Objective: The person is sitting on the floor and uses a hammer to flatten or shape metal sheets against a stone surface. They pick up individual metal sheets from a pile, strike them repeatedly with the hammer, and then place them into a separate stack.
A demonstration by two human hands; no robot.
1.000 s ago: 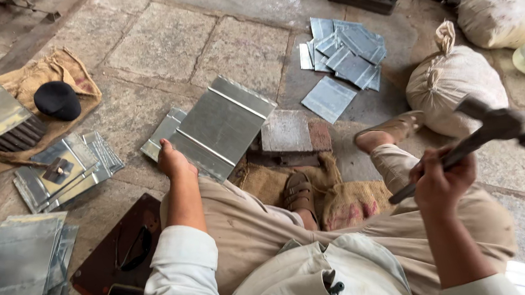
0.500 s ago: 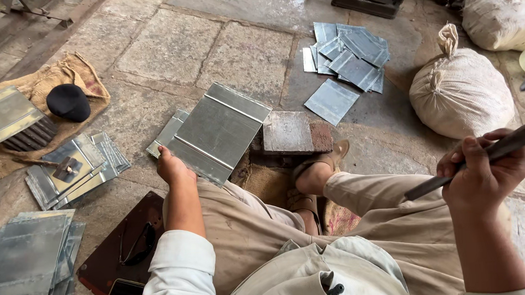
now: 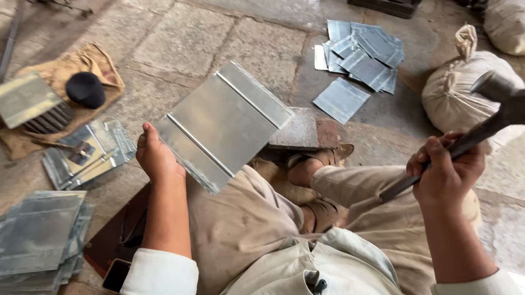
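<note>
Left hand (image 3: 157, 156): I see it holding the near-left corner of the sheet, fingers closed on the edge, thumb on top
Sheet (image 3: 224, 124): grey metal, rectangular, with raised folded seams running along its length; lifted and tilted, its far end over the block, its near end above my left knee
Right hand (image 3: 446, 171): raised at my right, fingers wrapped tight around the hammer's handle
Hammer (image 3: 506, 112): dark metal head up and to the right of the hand, in front of the nearer sack, well apart from the sheet
Block (image 3: 301, 132): flat dark slab on the floor, just beyond my foot, partly hidden by the sheet
Foot (image 3: 313, 165): in a sandal, touching the near edge of the block
Legs: folded, in beige trousers, between the two hands
Loose sheets (image 3: 364, 57): small grey pieces scattered on the floor beyond the block
Stack (image 3: 35, 243): grey sheets piled at my near left
Folded pieces (image 3: 87, 155): lying near the stack, beside the cloth
Cloth (image 3: 93, 67): tan, spread on the floor at far left, carrying a black round object (image 3: 85, 89) and a brush-like tool (image 3: 29, 108)
Sacks (image 3: 461, 87): two white tied ones at right, on the floor
Phone (image 3: 116, 276): dark, by my left elbow, on a dark mat
Floor (image 3: 187, 39): stone slabs
</note>
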